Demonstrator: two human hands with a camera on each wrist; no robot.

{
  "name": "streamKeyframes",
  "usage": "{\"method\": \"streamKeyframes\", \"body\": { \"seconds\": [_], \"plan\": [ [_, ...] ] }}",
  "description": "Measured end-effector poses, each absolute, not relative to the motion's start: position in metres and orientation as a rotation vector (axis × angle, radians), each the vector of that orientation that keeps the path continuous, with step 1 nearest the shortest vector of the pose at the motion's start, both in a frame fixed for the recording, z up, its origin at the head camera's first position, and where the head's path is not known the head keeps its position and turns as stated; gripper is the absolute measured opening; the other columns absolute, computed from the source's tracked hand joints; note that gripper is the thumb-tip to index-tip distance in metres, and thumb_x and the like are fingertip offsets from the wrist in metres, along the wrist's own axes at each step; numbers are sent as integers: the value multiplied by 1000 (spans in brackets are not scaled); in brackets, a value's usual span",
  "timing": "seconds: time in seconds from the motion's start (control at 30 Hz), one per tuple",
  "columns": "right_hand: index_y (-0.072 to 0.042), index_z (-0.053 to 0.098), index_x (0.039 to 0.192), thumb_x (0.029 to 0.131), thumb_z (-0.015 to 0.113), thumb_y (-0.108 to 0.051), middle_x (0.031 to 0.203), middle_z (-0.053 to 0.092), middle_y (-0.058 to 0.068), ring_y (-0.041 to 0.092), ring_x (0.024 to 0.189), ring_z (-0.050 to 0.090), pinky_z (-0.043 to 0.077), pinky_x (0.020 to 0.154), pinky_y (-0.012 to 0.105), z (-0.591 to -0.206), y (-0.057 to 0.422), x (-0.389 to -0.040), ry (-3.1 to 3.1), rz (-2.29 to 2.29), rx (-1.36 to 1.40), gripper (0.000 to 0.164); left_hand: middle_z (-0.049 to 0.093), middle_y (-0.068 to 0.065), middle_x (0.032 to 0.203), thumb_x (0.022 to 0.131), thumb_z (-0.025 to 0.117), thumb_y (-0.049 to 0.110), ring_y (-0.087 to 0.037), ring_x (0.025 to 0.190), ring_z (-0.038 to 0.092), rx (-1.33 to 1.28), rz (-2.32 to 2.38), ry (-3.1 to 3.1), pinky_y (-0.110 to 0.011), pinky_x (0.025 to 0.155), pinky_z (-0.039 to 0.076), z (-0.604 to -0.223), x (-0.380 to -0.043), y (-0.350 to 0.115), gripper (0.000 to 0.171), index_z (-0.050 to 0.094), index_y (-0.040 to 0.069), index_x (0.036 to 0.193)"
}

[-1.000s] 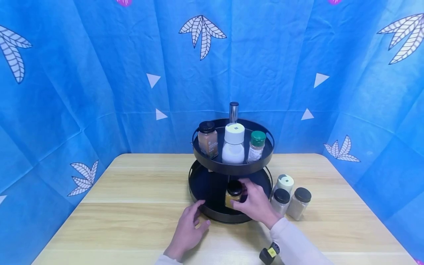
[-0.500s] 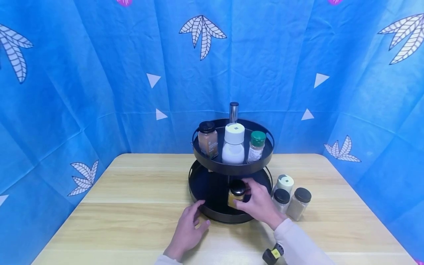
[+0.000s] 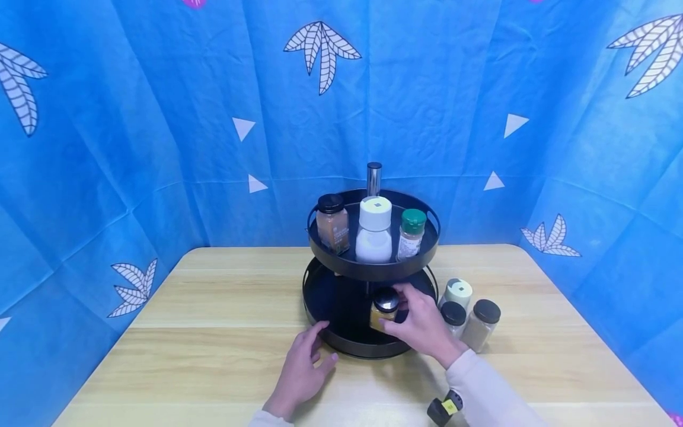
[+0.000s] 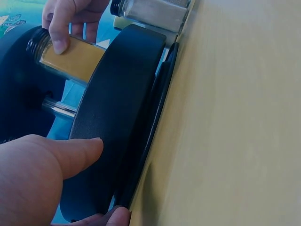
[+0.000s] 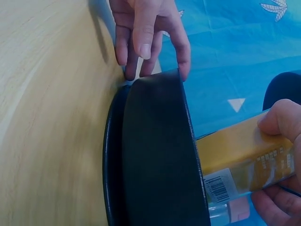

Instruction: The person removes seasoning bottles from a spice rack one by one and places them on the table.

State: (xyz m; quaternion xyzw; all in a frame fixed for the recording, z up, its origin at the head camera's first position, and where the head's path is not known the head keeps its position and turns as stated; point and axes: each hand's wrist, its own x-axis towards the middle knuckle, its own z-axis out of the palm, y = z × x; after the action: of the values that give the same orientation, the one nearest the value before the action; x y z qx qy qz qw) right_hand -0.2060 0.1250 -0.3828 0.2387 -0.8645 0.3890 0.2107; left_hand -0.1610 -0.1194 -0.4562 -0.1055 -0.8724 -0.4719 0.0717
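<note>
My right hand [image 3: 427, 325] pinches a spice jar [image 3: 380, 319] of yellow powder with a black lid, thumb on the near side and fingers behind. The jar stands upright within the lower tier [image 3: 358, 349] of a black two-tier turntable rack, right of its middle. A barcode label shows low on the jar [image 5: 240, 157] in the right wrist view. At the lower tier's front left, my left hand [image 3: 300, 370] has its index fingertip at the rim, the fingers relaxed and holding nothing. The left wrist view puts the thumb [image 4: 77, 153] along the tier's outer wall.
The upper tier [image 3: 368, 271] overhangs the lower one, carrying a brown-powder jar [image 3: 333, 231], a white-capped bottle [image 3: 373, 237] and a green-capped shaker [image 3: 410, 237]. Close to the rack's right stand a white-capped container [image 3: 458, 292] and two black-lidded jars [image 3: 479, 332]. A blue curtain [image 3: 341, 130] surrounds the table.
My right hand has moved a little to the right with the yellow-powder jar. The left hand keeps its place at the rim. The head view has shifted slightly.
</note>
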Motion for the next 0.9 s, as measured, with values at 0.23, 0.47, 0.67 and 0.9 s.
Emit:
{"method": "streamKeyframes", "body": {
  "seconds": [0.23,0.47,0.67,0.9],
  "plan": [
    [-2,56,107,61,85,-16,94,66,9,16,74,65,61,66,32,-379,129,-204,-2410,1057,650,56,45,-28,129,84,70,18,-40,112,54,-313,-1430,-2621,-43,92,54,-456,-161,-120,62,41,16,139],
    [-2,56,108,62,84,-14,92,67,9,17,75,65,61,67,33,-379,137,-202,-2415,1055,639,55,45,-28,129,84,69,17,-40,112,54,-320,-1430,-2623,-43,92,54,-455,-161,-120,61,41,15,139],
    [-5,55,109,62,85,-16,94,67,7,15,76,66,61,67,32,-377,142,-199,-2419,1065,645,57,45,-29,129,84,69,17,-40,111,54,-326,-1416,-2626,-43,91,55,-454,-160,-120,61,41,16,139],
    [-7,55,108,63,84,-17,92,68,5,14,74,66,61,66,33,-374,147,-197,-2405,1058,665,55,45,-29,130,84,70,17,-40,112,54,-317,-1440,-2626,-44,92,54,-454,-161,-120,61,41,17,139]
  ]
}}
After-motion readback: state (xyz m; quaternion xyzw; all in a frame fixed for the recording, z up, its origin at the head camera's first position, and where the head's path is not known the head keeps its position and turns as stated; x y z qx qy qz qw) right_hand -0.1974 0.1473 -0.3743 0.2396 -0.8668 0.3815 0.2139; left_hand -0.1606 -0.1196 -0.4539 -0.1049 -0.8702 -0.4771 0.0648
